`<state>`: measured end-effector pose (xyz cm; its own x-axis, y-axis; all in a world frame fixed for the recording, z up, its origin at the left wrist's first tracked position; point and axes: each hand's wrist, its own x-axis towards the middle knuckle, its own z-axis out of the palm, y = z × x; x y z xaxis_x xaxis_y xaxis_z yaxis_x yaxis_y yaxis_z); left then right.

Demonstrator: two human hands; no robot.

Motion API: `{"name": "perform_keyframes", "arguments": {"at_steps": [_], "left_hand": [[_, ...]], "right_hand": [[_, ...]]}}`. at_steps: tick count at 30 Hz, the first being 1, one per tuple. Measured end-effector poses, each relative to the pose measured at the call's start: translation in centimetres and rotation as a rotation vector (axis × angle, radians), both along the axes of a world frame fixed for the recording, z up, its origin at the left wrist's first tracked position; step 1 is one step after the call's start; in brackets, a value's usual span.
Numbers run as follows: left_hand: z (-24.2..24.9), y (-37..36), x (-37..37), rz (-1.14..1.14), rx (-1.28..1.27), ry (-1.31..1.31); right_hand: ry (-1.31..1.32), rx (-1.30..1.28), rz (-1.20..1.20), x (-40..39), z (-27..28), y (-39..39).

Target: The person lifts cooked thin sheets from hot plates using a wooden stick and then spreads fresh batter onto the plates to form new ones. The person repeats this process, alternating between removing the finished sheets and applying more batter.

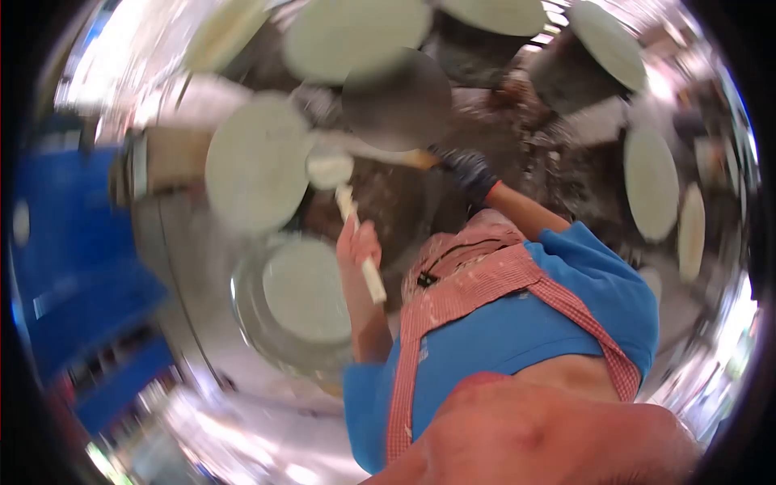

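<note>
My left hand, bare, is wrapped round the pale, batter-smeared handle of a ladle. The ladle's round cup holds whitish liquid, beside a griddle with a pale round sheet on it. In a dark glove, my right hand grips the wooden handle of a long, thin-bladed spatula, its pale blade pointing left. Just beyond that blade is a bare dark round griddle. A wide basin of pale batter stands left of my left forearm. Motion blur hides fine detail.
Several more pale-topped round griddles curve round me, such as one at the back, one at the back right and one at the right. A brown box and blue shelving stand at the left.
</note>
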<state>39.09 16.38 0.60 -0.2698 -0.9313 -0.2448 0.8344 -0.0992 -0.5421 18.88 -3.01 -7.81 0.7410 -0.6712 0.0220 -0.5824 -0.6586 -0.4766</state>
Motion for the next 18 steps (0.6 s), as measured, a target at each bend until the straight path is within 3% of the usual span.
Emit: {"name": "perform_keyframes", "arguments": {"at_steps": [2,4,5,7,10,12,14,15,17,18], "left_hand": [[0.3,-1.7,-2.2,-0.111,0.035,-0.113],[-0.1,-4.0,-5.0,-0.147,0.022,-0.199],[-1.2,-5.2,-6.5,-0.216,0.009,-0.203],[-2.4,-8.3,-10.2,-0.355,0.006,-0.231],[-0.7,-13.0,-14.7,-0.440,0.110,-0.045],[-1.5,-15.7,-17.7,-0.558,0.119,-0.046],[-1.4,-18.6,-20.5,-0.667,0.121,-0.071],[-0.6,-19.8,-22.1,-0.721,0.120,-0.053],[0.1,-22.1,-24.1,-0.823,0.129,-0.043],[0.0,-23.4,-24.9,-0.853,0.132,-0.046]], "right_hand": [[0.077,0.053,-0.038,-4.5,-2.5,-0.8],[-0.528,0.031,-0.162,-9.5,-1.5,-0.1],[-0.526,-0.036,-0.286,-12.6,0.1,-0.7],[-0.344,0.341,-0.504,-17.5,3.6,-0.3],[-0.232,0.201,-0.675,-24.7,-3.0,-3.2],[-0.483,0.176,-0.938,-30.5,-1.8,-1.2],[-0.203,0.027,-1.141,-35.5,1.1,0.1],[-0.205,0.036,-1.193,-37.7,1.0,1.0],[-0.169,-0.003,-1.520,-41.6,0.7,3.1],[-0.268,0.068,-1.633,-43.5,0.6,4.7]]}}
